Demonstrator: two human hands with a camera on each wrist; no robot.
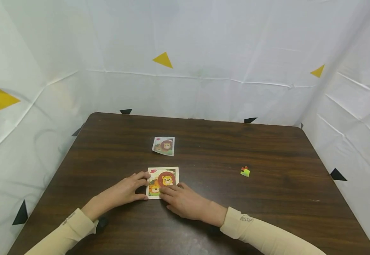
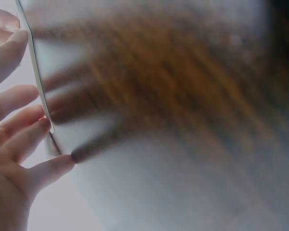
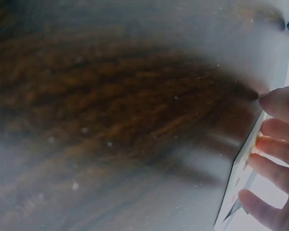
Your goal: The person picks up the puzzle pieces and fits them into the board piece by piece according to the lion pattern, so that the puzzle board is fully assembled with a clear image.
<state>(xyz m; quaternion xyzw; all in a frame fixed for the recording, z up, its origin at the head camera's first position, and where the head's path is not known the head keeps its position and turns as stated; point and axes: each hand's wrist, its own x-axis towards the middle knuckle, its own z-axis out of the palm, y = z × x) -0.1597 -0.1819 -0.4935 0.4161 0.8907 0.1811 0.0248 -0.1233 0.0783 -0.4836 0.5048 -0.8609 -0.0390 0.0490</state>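
Note:
A square jigsaw puzzle (image 1: 166,179) with a lion picture lies flat in a pale frame on the table. My left hand (image 1: 129,189) is at its left side, fingertips along the border and thumb near the lower left corner. In the left wrist view those fingers (image 2: 17,101) are spread, touching the frame's thin edge. My right hand (image 1: 188,202) comes in from the lower right and rests its fingertips on the puzzle, covering that corner. The right wrist view shows its fingers (image 3: 274,171) side by side on the board (image 3: 238,168).
A loose puzzle piece (image 1: 245,171), green, yellow and red, lies to the right on the dark wooden table (image 1: 283,198). Behind the puzzle is a card (image 1: 163,146) with a similar lion picture, one corner curled. White cloth walls (image 1: 204,42) surround the table.

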